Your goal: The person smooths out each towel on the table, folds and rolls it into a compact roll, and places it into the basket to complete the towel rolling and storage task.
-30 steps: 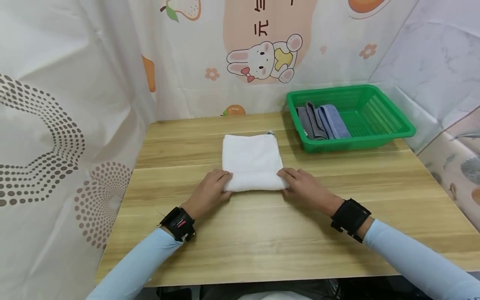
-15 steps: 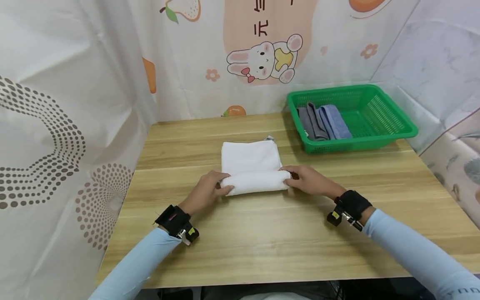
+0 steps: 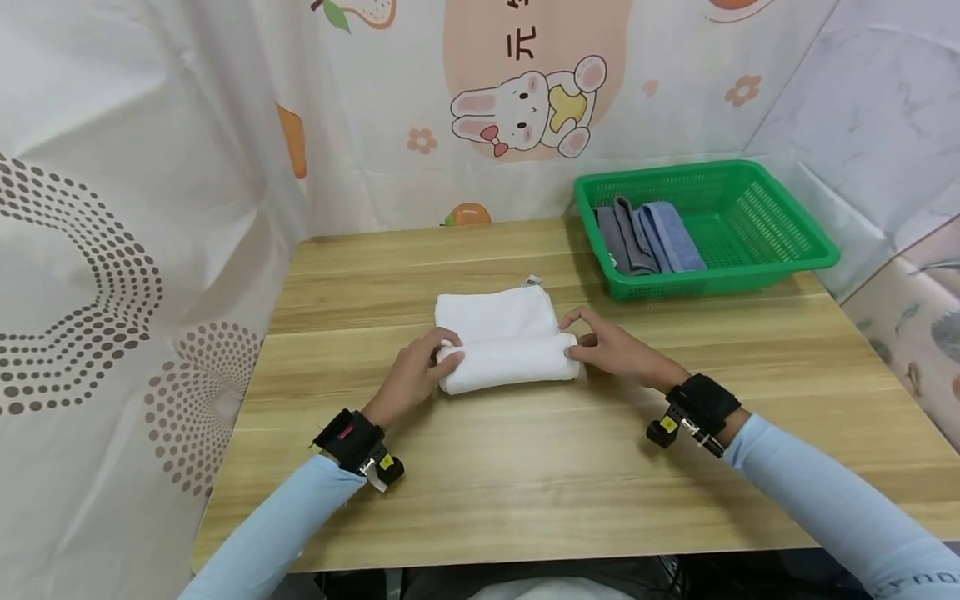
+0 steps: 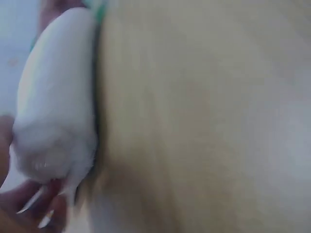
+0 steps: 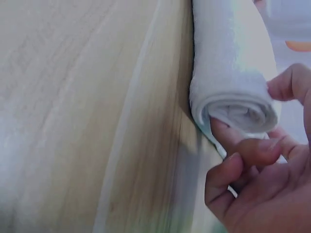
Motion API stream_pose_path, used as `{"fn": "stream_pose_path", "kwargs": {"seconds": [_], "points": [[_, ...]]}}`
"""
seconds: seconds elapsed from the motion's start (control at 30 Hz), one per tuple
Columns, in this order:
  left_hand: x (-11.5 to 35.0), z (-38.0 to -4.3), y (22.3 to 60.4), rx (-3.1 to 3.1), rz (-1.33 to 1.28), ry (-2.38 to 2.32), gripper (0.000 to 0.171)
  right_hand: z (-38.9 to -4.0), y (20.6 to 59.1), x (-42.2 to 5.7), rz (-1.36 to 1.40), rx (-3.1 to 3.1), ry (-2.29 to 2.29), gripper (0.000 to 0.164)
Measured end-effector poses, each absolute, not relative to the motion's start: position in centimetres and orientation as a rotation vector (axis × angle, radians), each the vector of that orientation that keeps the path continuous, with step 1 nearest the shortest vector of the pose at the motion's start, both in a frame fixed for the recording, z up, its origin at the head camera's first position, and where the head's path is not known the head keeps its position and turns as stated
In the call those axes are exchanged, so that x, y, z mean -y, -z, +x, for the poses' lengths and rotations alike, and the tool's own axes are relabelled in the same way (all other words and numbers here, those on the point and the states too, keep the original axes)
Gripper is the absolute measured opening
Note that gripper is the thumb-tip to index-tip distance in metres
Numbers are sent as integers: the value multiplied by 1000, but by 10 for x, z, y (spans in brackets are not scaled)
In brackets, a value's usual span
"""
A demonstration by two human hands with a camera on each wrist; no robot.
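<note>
A white towel [image 3: 498,312] lies on the wooden table, its near part rolled into a thick cylinder and its far part flat. My left hand [image 3: 411,371] grips the left end of the roll between thumb and fingers. At the other end, my right hand [image 3: 615,346] holds the roll, thumb on its near side and index finger arched above. In the right wrist view the spiral end of the towel [image 5: 238,104] shows, with one finger tucked into it and another touching its side. The left wrist view is blurred; the towel roll [image 4: 58,92] sits beside the fingers there.
A green plastic basket [image 3: 712,283] stands at the back right, with folded grey [image 3: 626,242] and blue [image 3: 670,237] towels at its left end. Patterned curtains [image 3: 360,192] border the table's [image 3: 480,483] back and left. A small tag [image 3: 532,281] sticks out at the white towel's far edge.
The towel's near edge has been rolled away from me into a thicker cylinder, and less of it lies flat. Both hands have stayed at its ends; the right index finger has lifted.
</note>
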State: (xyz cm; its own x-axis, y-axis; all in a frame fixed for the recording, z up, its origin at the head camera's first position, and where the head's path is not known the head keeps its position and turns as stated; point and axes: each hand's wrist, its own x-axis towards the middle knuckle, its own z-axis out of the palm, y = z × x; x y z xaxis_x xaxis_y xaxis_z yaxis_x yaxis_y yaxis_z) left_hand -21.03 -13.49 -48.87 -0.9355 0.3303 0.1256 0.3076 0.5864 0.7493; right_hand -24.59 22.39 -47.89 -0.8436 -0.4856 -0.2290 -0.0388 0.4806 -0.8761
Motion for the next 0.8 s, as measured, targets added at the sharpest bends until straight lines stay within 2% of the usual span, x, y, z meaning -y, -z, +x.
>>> {"fn": "stream_pose_path", "kwargs": {"seconds": [0.2,0.37,0.5,0.6,0.67,0.73,0.8], "points": [[129,-205,491,-3131,1025,-1094,11,-234,476,-215,-615,-2589,1226,25],[128,-203,492,-3190,1234,-946,16,-225,486,-208,-1176,-3016,876,22],[129,-199,491,-3211,1289,-692,27,-220,492,-208,-1512,-3115,658,35],[132,-196,491,-3209,1291,-532,47,-219,493,-209,-1536,-3100,573,59],[133,-194,492,-3203,1293,-471,60,-220,494,-209,-1505,-3064,557,68],[133,-194,493,-3191,1297,-468,64,-222,494,-210,-1452,-3020,597,67],[133,-195,494,-3169,1288,-511,63,-226,495,-212,-1378,-2976,679,60]]}}
